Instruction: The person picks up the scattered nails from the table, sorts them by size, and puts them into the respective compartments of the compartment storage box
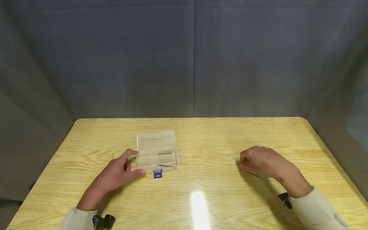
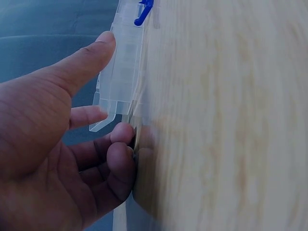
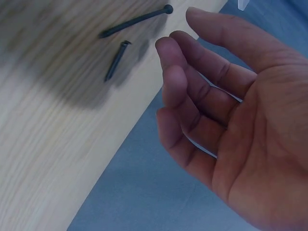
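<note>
A clear plastic box [image 1: 146, 160] stands with its lid [image 1: 156, 141] folded back, left of the table's middle. My left hand [image 1: 116, 172] grips its left end, thumb at the front edge and index finger by the hinge; the other fingers curl low by the tabletop in the left wrist view. Two thin dark screws, a rear one [image 1: 164, 154] and a front one [image 1: 165, 165], lie in the compartments. On the right, my right hand [image 1: 265, 161] hovers with loosely bent fingers and nothing between them. Near its fingertips lie a long dark screw [image 3: 134, 22] and a shorter one [image 3: 117, 61].
A blue latch [image 1: 157, 174] hangs from the box's front edge. The wood-grain table [image 1: 218, 185] has a bright light reflection at its front middle. Grey curtains [image 1: 129, 64] surround its back and sides.
</note>
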Demonstrator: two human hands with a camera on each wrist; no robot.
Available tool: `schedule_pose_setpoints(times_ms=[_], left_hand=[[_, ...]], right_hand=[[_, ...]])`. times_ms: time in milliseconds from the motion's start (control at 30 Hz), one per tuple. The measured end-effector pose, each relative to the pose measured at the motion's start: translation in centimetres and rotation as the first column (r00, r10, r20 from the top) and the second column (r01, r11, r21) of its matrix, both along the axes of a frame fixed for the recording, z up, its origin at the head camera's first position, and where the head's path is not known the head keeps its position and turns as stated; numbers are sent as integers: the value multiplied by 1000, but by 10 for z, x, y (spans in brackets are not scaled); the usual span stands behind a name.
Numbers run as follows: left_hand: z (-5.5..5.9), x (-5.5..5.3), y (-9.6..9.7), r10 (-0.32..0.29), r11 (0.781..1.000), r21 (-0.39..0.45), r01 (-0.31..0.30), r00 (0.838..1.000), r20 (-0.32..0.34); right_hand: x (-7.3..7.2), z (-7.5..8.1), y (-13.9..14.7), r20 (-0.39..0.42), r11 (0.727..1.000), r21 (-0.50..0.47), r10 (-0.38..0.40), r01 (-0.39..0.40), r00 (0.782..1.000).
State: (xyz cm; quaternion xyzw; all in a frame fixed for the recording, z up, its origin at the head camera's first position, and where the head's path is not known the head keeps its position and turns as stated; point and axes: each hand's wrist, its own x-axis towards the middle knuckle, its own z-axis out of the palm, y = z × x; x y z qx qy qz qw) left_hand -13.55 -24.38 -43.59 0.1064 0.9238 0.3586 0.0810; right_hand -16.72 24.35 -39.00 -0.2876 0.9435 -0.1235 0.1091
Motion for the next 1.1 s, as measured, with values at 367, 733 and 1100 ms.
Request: schedule_pose_setpoints(times_ms=[367, 733, 1100], left_hand=[[-2, 0, 0, 8, 1000, -2, -8, 1000, -9], [-2, 0, -1, -6, 1000, 6, 6, 1000, -1], [-2, -1, 0, -1, 1000, 3, 1, 1000, -3]], right_hand=[[4, -10, 4, 99, 999, 20, -41, 39, 994], [2, -11, 3, 89, 1000, 4, -2, 2, 996], [0, -16, 0, 57, 998, -30, 50, -48, 997]])
